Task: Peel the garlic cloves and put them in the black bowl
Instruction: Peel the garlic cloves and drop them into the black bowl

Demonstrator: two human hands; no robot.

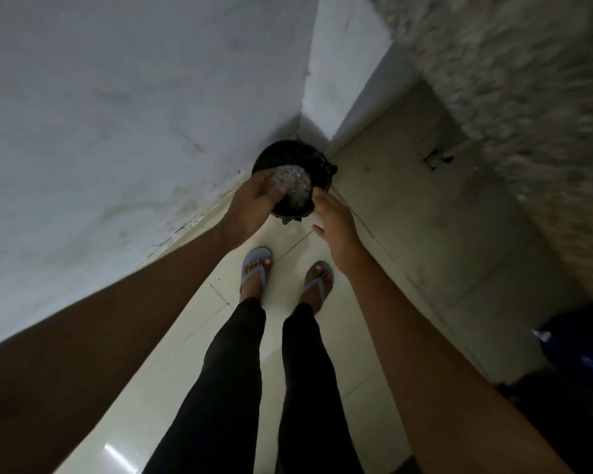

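A black bowl (pixel 293 209) is held low over the floor in the corner of two walls, and pale, flaky garlic skins (pixel 293 183) fill it. My left hand (pixel 254 203) grips the bowl's left rim, with the fingers curled over the edge into the skins. At the right rim, my right hand (pixel 336 224) has its fingers loosely extended and just touches the bowl's edge. A dark round bin (pixel 288 150) sits right behind and under the bowl. I cannot make out any single garlic clove.
I stand on pale floor tiles (pixel 172 388) in sandals, with a white wall (pixel 117 114) close on the left. A rough speckled counter edge (pixel 528 97) runs along the right. A blue object (pixel 575 350) sits low at the right.
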